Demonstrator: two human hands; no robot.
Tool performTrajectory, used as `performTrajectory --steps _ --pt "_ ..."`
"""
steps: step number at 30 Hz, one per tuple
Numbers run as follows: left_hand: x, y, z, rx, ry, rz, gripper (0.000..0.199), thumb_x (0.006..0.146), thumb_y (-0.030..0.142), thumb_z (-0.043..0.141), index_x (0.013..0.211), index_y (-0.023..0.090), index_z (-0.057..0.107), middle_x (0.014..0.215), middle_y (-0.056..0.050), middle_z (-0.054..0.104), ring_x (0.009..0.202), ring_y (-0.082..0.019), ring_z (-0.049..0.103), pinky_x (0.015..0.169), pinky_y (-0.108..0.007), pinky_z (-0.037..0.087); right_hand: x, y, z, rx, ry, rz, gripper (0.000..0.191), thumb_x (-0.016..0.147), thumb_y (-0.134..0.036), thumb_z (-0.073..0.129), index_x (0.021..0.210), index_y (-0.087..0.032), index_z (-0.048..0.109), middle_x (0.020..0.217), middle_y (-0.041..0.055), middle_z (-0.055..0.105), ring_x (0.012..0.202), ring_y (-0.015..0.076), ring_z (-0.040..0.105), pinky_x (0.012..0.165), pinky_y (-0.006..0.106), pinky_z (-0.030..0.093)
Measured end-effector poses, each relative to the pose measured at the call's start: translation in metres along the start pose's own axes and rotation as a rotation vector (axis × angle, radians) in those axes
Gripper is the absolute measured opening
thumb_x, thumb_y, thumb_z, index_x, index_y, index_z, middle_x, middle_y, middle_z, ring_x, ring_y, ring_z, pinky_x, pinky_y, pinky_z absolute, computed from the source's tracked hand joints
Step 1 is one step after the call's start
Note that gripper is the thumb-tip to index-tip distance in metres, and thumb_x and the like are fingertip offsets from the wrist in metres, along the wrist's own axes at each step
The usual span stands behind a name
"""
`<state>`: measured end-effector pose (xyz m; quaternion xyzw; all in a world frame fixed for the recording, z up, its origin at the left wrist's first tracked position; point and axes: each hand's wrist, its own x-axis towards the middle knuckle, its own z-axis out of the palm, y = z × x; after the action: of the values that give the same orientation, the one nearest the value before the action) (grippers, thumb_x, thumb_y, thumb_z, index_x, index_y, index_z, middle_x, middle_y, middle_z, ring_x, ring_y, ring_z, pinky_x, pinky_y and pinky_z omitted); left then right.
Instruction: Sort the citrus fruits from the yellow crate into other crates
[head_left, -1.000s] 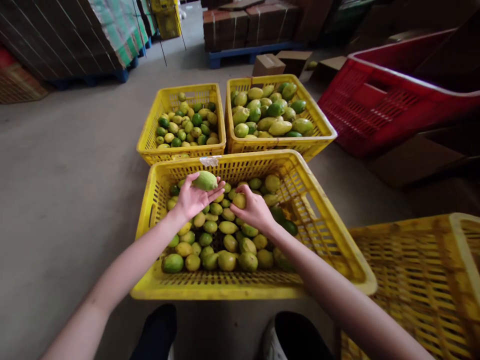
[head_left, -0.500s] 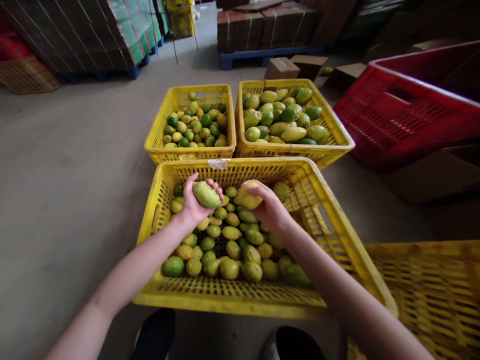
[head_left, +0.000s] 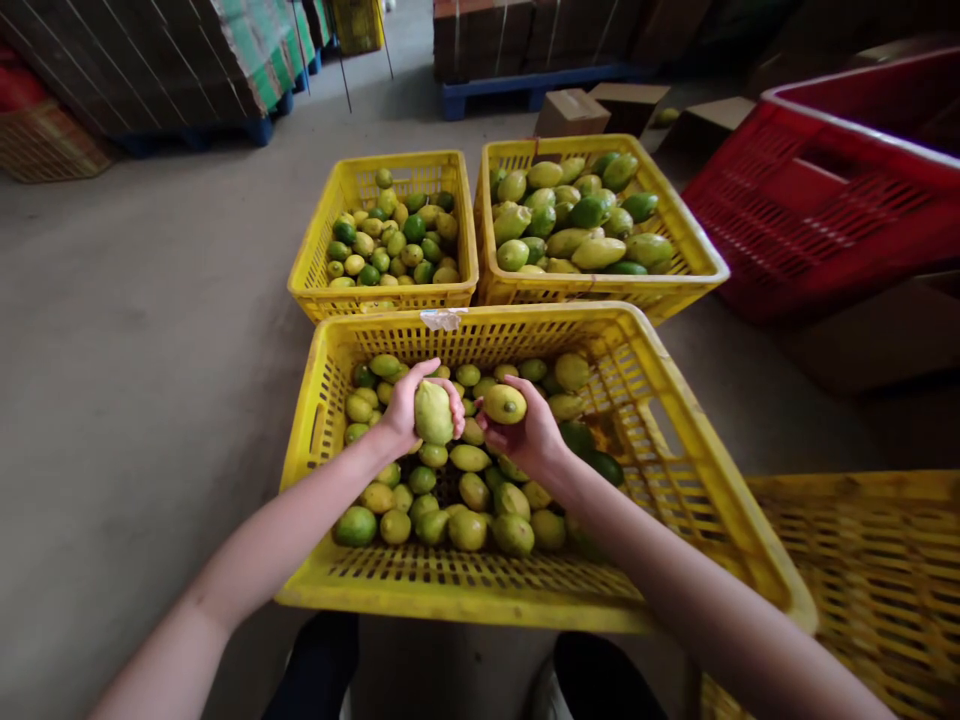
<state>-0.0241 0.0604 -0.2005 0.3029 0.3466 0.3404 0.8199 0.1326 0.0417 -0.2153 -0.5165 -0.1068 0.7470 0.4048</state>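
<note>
My left hand is wrapped round a pale green fruit, its fingers behind it. Just to the right, my right hand holds a yellow-green fruit with its tip turned towards me. Both hands are above the large near yellow crate, in which many green and yellow fruits lie. Behind it stand a back left yellow crate with smaller fruits and a back right yellow crate with larger, longer fruits.
A red crate stands at the right. Another yellow crate is at the lower right. Cardboard boxes and a blue pallet are at the back. My feet are below the near crate.
My left hand has moved right and turned its fruit more upright. My right hand has turned, so its fruit now shows its tip. The view has shifted slightly.
</note>
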Motion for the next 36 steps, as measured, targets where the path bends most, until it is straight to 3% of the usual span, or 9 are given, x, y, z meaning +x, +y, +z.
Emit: performTrajectory --steps 4,12,16,20,23,27,30,33,36 --pt "-0.003 -0.004 0.001 -0.198 0.057 0.011 0.045 0.078 0.043 0.042 0.049 0.012 0.057 0.047 -0.006 0.053 0.045 -0.016 0.053 0.046 -0.028 0.044 -0.002 -0.001 0.002 0.000 0.015 0.006 0.033 0.081 -0.044 0.044 0.061 -0.019 0.046 0.042 0.0013 0.050 0.033 0.0079 0.035 0.031 0.018 0.021" --pt "-0.004 -0.002 -0.001 -0.654 0.262 0.156 0.012 0.068 0.022 0.049 0.065 0.014 0.057 0.068 -0.004 0.060 0.071 -0.015 0.061 0.073 -0.029 0.050 0.005 0.011 0.000 -0.084 -0.130 -0.021 0.017 0.077 -0.030 0.058 0.067 -0.018 0.053 0.050 -0.0012 0.054 0.039 0.0078 0.040 0.033 0.018 0.028" --pt "-0.005 -0.005 0.001 -0.563 0.289 0.174 0.021 0.065 0.023 0.044 0.073 0.014 0.061 0.081 -0.007 0.065 0.082 -0.017 0.061 0.077 -0.028 0.049 0.003 0.016 0.004 -0.132 -0.193 0.008 0.014 0.077 -0.026 0.056 0.069 -0.015 0.058 0.054 0.0010 0.057 0.041 0.0084 0.042 0.033 0.019 0.029" --pt "-0.007 -0.013 0.010 -0.360 0.142 0.237 0.034 0.061 0.021 0.041 0.083 0.012 0.065 0.092 -0.008 0.065 0.087 -0.017 0.059 0.077 -0.026 0.047 0.001 0.012 0.003 -0.039 -0.139 -0.065 0.011 0.075 -0.023 0.056 0.068 -0.016 0.057 0.051 -0.0005 0.053 0.042 0.0090 0.044 0.033 0.018 0.028" --pt "-0.010 -0.020 0.017 -0.286 0.068 0.199 0.040 0.058 0.019 0.042 0.091 0.013 0.064 0.090 -0.006 0.064 0.078 -0.015 0.057 0.068 -0.024 0.046 0.002 0.007 -0.001 0.052 -0.088 -0.108 0.015 0.075 -0.026 0.058 0.063 -0.018 0.053 0.050 -0.0022 0.050 0.041 0.0084 0.041 0.033 0.019 0.029" --pt "-0.012 -0.026 0.025 -0.316 0.140 0.135 0.037 0.062 0.017 0.044 0.096 0.018 0.058 0.079 -0.001 0.061 0.064 -0.012 0.053 0.055 -0.022 0.042 0.004 0.003 -0.004 0.117 -0.042 -0.143 0.016 0.074 -0.027 0.060 0.063 -0.018 0.052 0.052 -0.0023 0.051 0.044 0.0094 0.044 0.034 0.020 0.033" --pt "-0.009 -0.026 0.023 -0.271 0.157 0.055 0.019 0.077 0.029 0.045 0.087 0.018 0.056 0.070 -0.001 0.056 0.058 -0.011 0.051 0.048 -0.021 0.038 0.004 0.003 -0.003 0.135 -0.051 -0.193 0.014 0.073 -0.027 0.061 0.065 -0.019 0.054 0.055 -0.0022 0.053 0.048 0.0103 0.047 0.035 0.021 0.035" --pt "-0.004 -0.024 0.015 -0.166 0.117 -0.102 0.041 0.084 0.052 0.041 0.081 0.015 0.057 0.064 -0.002 0.055 0.051 -0.010 0.049 0.044 -0.020 0.036 0.002 0.001 -0.003 0.140 -0.074 -0.285 0.012 0.070 -0.027 0.065 0.067 -0.019 0.056 0.059 -0.0027 0.056 0.051 0.0106 0.048 0.038 0.021 0.036" --pt "-0.002 -0.022 0.010 -0.063 0.110 -0.181 0.048 0.083 0.058 0.043 0.082 0.013 0.059 0.066 -0.004 0.057 0.050 -0.010 0.050 0.045 -0.021 0.038 0.001 -0.003 -0.004 0.101 -0.056 -0.359 0.015 0.065 -0.027 0.069 0.069 -0.019 0.057 0.064 -0.0029 0.058 0.056 0.0108 0.050 0.043 0.021 0.039"
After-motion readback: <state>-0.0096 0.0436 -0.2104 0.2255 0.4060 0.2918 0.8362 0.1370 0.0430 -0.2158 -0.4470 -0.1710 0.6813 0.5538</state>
